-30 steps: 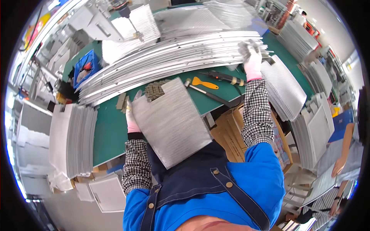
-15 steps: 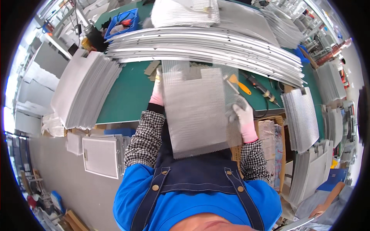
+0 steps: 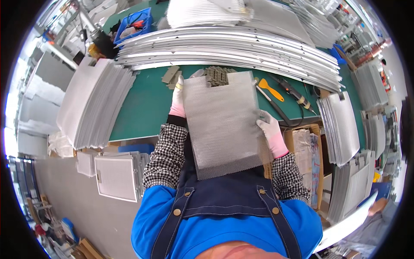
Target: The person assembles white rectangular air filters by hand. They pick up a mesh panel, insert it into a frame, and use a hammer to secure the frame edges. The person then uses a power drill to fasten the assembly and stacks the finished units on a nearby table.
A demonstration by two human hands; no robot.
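Observation:
A silver-grey mesh sheet [image 3: 224,125] with a rectangular notch in its top edge hangs in front of me, over the table's near edge and my apron. My left hand [image 3: 177,102], in a white and pink glove, is closed on its left edge near the top. On the opposite side my right hand [image 3: 270,128], gloved the same way, pinches the right edge about halfway down. Through the mesh the lower edge looks doubled; I cannot tell how many layers there are. Grey-brown small flat pieces [image 3: 216,76] show through the notch on the green table [image 3: 148,93].
Long metal strips [image 3: 228,47] are stacked across the table. Mesh panels stand in stacks at left [image 3: 92,103] and right [image 3: 338,129]. An orange scraper [image 3: 271,90], a black-handled tool [image 3: 276,108] and a corded power tool [image 3: 297,95] lie at right. At lower right, another person's hand [image 3: 377,207] holds a white panel.
The overlapping mesh layers at the top have come into line, uncovering the small pieces behind. My right hand, spread beside the sheet before, has closed on its right edge.

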